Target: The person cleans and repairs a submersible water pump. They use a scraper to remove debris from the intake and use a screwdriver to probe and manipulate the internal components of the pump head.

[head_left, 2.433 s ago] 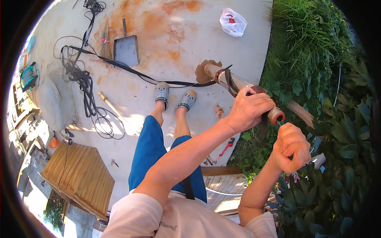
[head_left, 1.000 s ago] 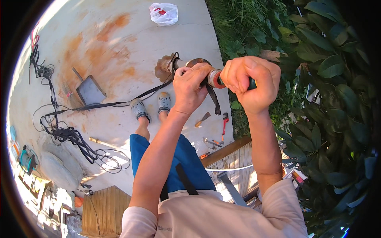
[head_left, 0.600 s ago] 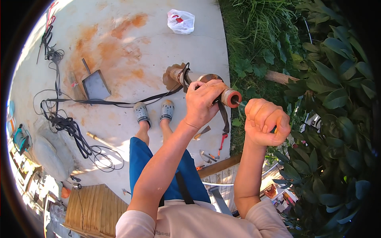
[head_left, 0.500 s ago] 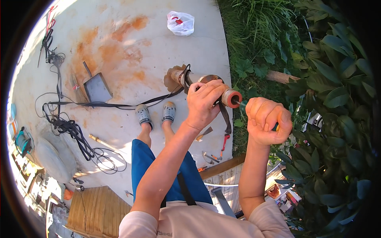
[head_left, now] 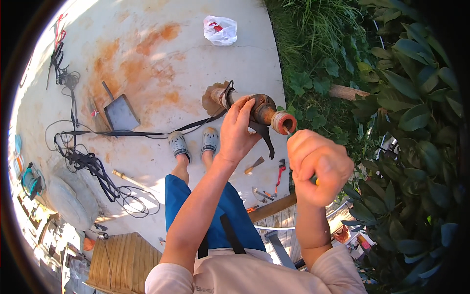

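A rusty metal pipe piece (head_left: 265, 109) stands up from the ground in front of me, its threaded, orange-rimmed mouth (head_left: 284, 122) toward me. My left hand (head_left: 238, 132) holds the side of the pipe, fingers stretched along it and thumb hidden. Wrapped in my right fist (head_left: 320, 166) is what looks like a screwdriver (head_left: 317, 181); a bit of its yellow-green handle shows. Its thin shaft reaches the pipe mouth, and the tip cannot be seen. A black strap (head_left: 264, 137) hangs from the pipe beside my left hand.
On the concrete lie a dustpan (head_left: 121, 113), tangled black straps (head_left: 90, 164), a white plastic bag (head_left: 220, 31), a red pipe wrench (head_left: 280, 174) and a scraper (head_left: 254, 166). Dense leafy bushes (head_left: 416, 112) border the right. A wooden box (head_left: 122, 262) stands at lower left.
My right fist has moved left and slightly down, nearer the pipe mouth. My left hand has shifted left on the pipe and its fingers have straightened, uncovering more of the rusty body.
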The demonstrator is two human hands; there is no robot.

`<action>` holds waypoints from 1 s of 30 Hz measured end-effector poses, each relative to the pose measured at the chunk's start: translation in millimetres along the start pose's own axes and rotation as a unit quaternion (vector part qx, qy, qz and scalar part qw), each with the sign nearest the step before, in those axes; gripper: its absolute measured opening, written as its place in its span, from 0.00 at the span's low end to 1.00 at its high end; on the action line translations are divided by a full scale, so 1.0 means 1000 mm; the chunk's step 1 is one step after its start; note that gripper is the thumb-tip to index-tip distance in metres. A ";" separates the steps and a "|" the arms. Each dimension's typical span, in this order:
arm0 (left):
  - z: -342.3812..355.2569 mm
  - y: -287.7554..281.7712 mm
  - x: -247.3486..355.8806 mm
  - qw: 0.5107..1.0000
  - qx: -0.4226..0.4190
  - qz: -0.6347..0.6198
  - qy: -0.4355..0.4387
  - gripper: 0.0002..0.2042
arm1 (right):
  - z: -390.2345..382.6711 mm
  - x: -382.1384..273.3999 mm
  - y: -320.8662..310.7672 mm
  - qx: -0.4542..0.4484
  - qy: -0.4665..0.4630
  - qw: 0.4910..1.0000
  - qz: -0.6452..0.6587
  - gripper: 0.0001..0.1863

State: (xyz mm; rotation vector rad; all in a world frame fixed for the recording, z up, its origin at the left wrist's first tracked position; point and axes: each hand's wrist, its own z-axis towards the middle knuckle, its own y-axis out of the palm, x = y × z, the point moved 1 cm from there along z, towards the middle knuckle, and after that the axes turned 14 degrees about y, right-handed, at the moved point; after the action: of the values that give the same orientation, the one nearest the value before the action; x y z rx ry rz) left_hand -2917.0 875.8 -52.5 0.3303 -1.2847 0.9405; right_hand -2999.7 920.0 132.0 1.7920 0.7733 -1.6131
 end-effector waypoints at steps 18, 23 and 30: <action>-0.002 0.001 -0.001 0.999 0.011 0.030 0.015 0.42 | 0.012 0.000 -0.009 -0.004 -0.013 0.998 0.068 0.14; 0.001 0.003 0.002 1.000 0.012 0.023 0.009 0.41 | 0.032 -0.011 -0.044 0.096 0.014 0.974 0.206 0.17; -0.004 -0.004 -0.002 1.000 0.018 0.024 0.006 0.42 | 0.010 -0.047 -0.012 0.053 0.006 0.995 0.090 0.16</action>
State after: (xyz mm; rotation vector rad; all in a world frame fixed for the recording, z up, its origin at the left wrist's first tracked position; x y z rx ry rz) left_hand -2911.6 875.3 -54.1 0.3231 -1.2703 1.0062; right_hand -3019.5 918.4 177.6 1.8893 0.5247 -1.5505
